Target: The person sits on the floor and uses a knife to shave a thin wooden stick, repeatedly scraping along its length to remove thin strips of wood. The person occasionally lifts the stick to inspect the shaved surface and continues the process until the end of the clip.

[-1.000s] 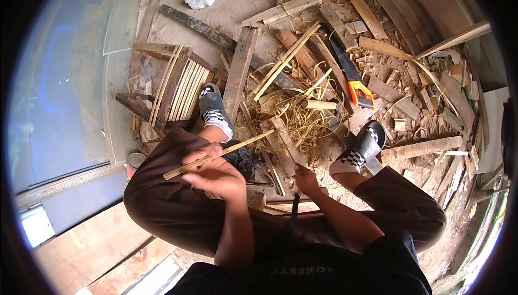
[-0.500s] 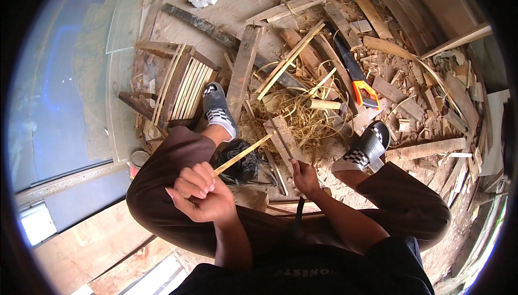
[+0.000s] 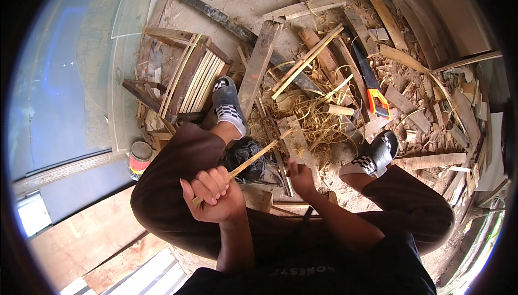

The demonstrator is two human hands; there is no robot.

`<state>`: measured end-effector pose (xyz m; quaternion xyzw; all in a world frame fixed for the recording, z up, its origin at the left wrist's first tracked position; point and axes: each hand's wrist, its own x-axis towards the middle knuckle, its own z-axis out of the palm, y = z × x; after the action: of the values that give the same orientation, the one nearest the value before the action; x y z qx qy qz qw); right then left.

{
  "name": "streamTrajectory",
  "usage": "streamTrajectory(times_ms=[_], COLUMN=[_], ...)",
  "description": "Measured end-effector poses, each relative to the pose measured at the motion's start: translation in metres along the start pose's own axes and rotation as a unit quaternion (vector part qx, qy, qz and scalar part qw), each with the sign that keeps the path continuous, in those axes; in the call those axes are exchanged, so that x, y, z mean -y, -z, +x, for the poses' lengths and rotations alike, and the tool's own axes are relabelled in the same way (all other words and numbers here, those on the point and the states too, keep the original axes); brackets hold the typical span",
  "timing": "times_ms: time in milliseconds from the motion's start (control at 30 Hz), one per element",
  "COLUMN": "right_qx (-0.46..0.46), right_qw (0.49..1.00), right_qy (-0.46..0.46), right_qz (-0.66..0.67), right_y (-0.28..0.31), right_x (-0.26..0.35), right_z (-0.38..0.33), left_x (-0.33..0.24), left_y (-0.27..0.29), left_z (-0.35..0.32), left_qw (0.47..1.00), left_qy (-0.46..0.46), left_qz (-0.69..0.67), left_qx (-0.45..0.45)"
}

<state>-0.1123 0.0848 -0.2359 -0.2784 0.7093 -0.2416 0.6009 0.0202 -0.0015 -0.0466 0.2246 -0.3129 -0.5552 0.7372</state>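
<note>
Strip [image 3: 260,155] within curled left fingers [image 3: 209,184]

Fairly bright light covers the dusty floor [image 3: 249,2]. White glare burns at the lower right rim; a blue sheen streaks the glossy panel [image 3: 51,87] at left. The left grip [image 3: 212,193] is well lit, the right grip [image 3: 303,180] shadowed, slightly soft. Black fisheye borders bend straight edges.

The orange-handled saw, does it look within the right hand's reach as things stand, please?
Probably yes, perhaps with a forward lean: the saw lies beyond the right sandal, its handle uncovered, and nothing seems to block the right hand.
</note>
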Motion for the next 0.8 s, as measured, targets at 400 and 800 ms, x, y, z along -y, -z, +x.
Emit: streamTrajectory(times_ms=[400, 800], right_qx=[-0.006, -0.018], right_qw=[0.982, 0.956], right_qy=[0.187, 0.293], right_qz=[-0.03, -0.012], right_y=[-0.009, 0.004], right_x=[0.009, 0.041], right_z=[-0.019, -0.039], left_x=[0.002, 0.006], left_y=[-0.003, -0.01], left_z=[-0.003, -0.009], left_qw=[1.0, 0.997], left_qy=[0.025, 0.062], left_qz=[0.001, -0.021], left_qx=[-0.016, 0.042])
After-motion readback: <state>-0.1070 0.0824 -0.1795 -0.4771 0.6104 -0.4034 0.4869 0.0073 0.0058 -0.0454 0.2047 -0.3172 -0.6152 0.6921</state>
